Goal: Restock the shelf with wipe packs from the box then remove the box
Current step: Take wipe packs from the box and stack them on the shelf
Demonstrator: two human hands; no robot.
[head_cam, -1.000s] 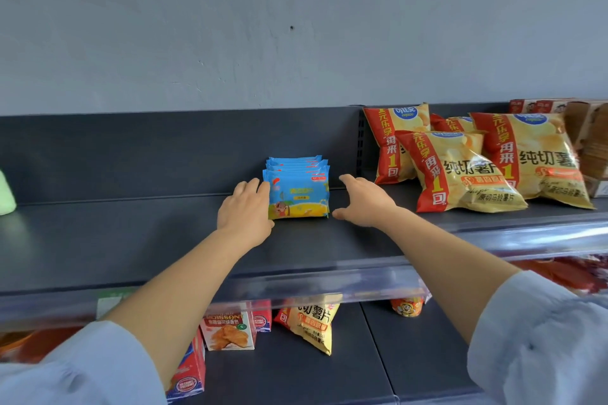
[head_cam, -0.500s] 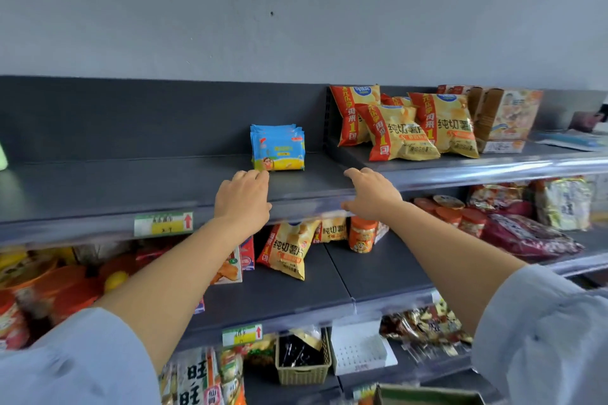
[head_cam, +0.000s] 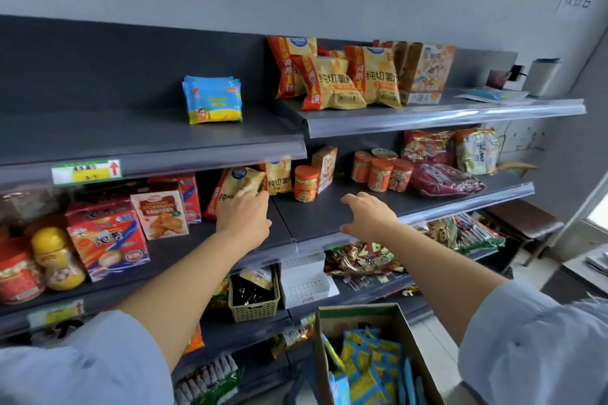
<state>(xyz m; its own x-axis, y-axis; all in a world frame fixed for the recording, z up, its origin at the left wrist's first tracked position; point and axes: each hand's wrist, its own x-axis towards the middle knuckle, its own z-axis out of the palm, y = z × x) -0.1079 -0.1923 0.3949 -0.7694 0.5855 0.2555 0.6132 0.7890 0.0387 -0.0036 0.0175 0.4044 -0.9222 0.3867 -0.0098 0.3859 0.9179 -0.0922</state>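
A small row of blue and yellow wipe packs (head_cam: 212, 103) stands upright on the dark top shelf (head_cam: 148, 145), left of the chip bags. Below, at the bottom of the view, an open cardboard box (head_cam: 399, 316) holds several more blue and yellow wipe packs (head_cam: 368, 368). My left hand (head_cam: 243, 217) hovers in front of the second shelf with relaxed fingers and holds nothing. Level with it, my right hand (head_cam: 368, 215) is also empty, its fingers loosely spread. Both hands are well below the shelved packs and above the box.
Yellow chip bags (head_cam: 335, 79) and a carton fill the top shelf to the right. The second shelf (head_cam: 329, 210) carries snack boxes, orange jars (head_cam: 306, 182) and noodle packs. A woven basket (head_cam: 253, 301) and a white tray sit lower down.
Both hands have dropped away from the top shelf to the level of the second shelf. The view has tilted down and back, bringing the box into sight.
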